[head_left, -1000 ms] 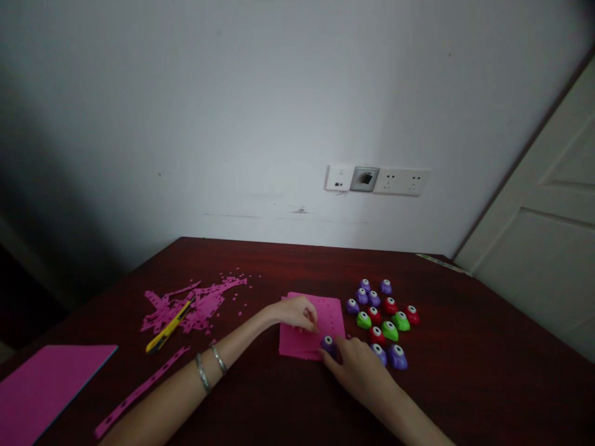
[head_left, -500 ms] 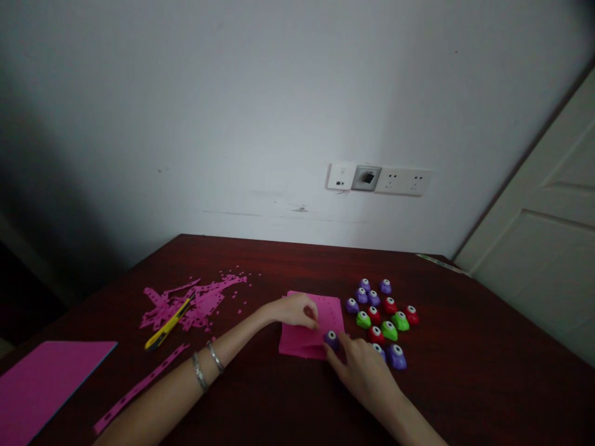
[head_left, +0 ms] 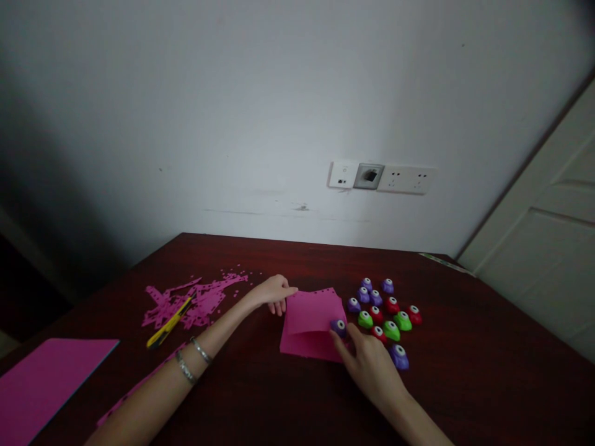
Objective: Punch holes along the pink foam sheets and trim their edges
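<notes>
My left hand point(head_left: 273, 292) pinches the upper left corner of a pink sheet point(head_left: 316, 313), which has small holes along its far edge. This sheet is lifted a little off another pink sheet point(head_left: 302, 347) beneath it. Between the thumb and fingers of my right hand point(head_left: 375, 364) is a small purple craft punch point(head_left: 338, 327) with a white and black round top, at the right side of the upper sheet. Whether the punch's slot is around the paper I cannot tell.
Several purple, red and green craft punches point(head_left: 392, 330) stand to the right. On the left lie pink scraps point(head_left: 204, 303), a yellow utility knife point(head_left: 168, 325), a punched strip point(head_left: 134, 391) partly behind my left forearm, and a large pink sheet point(head_left: 51, 384). A wall with sockets point(head_left: 404, 179) rises behind.
My left hand has moved left and away from me to the sheet's corner. The upper sheet has turned and lifted. My right hand and the punch have shifted slightly right and away from me.
</notes>
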Demonstrator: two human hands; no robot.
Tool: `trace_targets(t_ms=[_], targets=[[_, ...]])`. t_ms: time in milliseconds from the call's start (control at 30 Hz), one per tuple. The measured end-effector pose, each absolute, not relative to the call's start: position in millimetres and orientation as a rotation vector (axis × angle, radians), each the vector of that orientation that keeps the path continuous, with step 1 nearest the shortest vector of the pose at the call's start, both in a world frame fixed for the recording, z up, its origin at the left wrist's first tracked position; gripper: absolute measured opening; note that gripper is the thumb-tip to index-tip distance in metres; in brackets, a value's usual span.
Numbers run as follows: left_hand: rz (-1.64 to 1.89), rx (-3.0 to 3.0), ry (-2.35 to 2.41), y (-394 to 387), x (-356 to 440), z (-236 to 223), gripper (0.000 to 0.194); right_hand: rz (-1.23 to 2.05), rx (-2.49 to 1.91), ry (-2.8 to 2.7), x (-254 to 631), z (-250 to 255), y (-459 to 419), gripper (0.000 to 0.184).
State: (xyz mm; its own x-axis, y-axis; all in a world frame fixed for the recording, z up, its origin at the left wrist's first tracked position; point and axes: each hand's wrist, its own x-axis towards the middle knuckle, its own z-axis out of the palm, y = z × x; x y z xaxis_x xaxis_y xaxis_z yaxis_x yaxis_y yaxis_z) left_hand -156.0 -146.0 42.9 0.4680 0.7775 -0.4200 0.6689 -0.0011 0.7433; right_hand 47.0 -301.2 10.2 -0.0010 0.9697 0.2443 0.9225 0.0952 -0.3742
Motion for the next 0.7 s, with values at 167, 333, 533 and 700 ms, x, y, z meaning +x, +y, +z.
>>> trace_targets(t_ms=[167, 333, 533, 700], targets=[[0.214, 1.609, 1.189, -146, -157, 37, 0.034, 0.226, -1.827, -1.879, 49, 8, -299, 0.032], [0.293, 1.509, 1.172, -144, -156, 33, 0.037, 0.271, -1.795, -1.868, 49, 8, -298, 0.03], [0.361, 1.501, 1.222, -140, -164, 34, 0.04, 0.317, -1.75, -1.825, 49, 8, -298, 0.031], [0.106, 1.435, 1.1, -146, -166, 42, 0.059, 0.313, -1.762, -1.801, 50, 5, -297, 0.032]])
